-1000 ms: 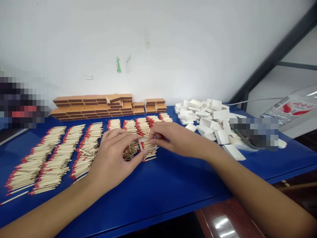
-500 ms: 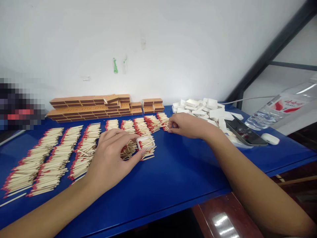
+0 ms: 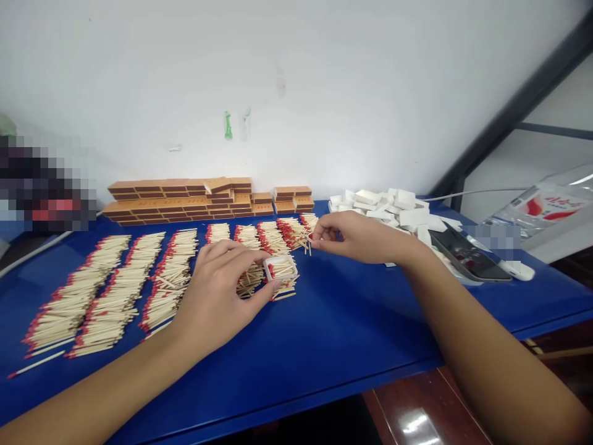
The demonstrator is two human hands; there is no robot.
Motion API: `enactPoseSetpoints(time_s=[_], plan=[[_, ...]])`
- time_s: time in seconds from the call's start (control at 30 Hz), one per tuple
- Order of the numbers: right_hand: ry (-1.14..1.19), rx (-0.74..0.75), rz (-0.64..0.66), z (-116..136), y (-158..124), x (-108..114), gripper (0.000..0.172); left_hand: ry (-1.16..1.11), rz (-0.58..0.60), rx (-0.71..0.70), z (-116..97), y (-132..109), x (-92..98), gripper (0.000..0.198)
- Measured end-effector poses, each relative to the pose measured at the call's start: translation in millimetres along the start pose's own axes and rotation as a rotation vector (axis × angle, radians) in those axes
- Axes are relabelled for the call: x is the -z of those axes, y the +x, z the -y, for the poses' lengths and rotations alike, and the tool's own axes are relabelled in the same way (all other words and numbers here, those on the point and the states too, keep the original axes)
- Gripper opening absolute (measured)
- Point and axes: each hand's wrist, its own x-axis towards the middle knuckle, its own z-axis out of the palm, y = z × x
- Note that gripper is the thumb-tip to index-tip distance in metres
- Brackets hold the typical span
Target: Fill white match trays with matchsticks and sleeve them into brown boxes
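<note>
Between thumb and forefinger, my left hand (image 3: 222, 287) grips a small white matchbox tray (image 3: 280, 269) that has red-tipped matches lying in it. The tray is held over the front end of a row of matches. To its right and farther back, my right hand (image 3: 345, 235) is closed in a pinch on a few matches (image 3: 306, 241), which stick out from the fingertips. It hovers beside the rightmost rows of matches (image 3: 293, 232). More long rows of matches (image 3: 104, 290) lie on the blue table left of my left hand, which hides part of the middle rows.
Brown matchboxes (image 3: 176, 204) are stacked along the wall, with a smaller stack (image 3: 293, 199) beside them. White matchbox trays (image 3: 391, 207) lie heaped at the back right. A phone (image 3: 467, 253), a white case (image 3: 521, 271) and a water bottle (image 3: 542, 204) are on the right.
My right hand has come slightly nearer and away from the rear rows, with matches now showing at its fingertips. My left hand still holds the tray. The whole view has shifted a little.
</note>
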Motion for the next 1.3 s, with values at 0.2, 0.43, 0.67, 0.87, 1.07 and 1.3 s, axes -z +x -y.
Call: enactPoseSetpoints(time_s=[0.2,0.43,0.67,0.87,1.07,1.3], plan=[[0.271,0.217,-0.142,29.8,0.4,-20.7,0.019,-0.016,0.01,-0.01,0.3,-0.2,-0.7,0.025],[0.156,0.358,-0.169,30.2,2.0,-31.8,0.006,-0.017,0.009,-0.008,0.5,1.0,-0.9,0.025],[0.047,0.36,-0.198,29.5,-0.1,-25.6,0.005,-0.016,0.009,0.004,1.6,0.5,-1.0,0.025],[0.092,0.321,-0.204,26.0,0.6,-20.3,0.01,-0.013,0.001,0.002,1.5,0.5,-0.4,0.026],[-0.177,-0.059,-0.162,-11.9,-0.2,4.2,0.015,-0.012,-0.014,0.002,2.3,0.5,-1.0,0.025],[-0.114,-0.218,0.152,-32.4,4.4,0.3,0.008,-0.011,-0.016,0.0,0.7,-0.1,0.4,0.025]])
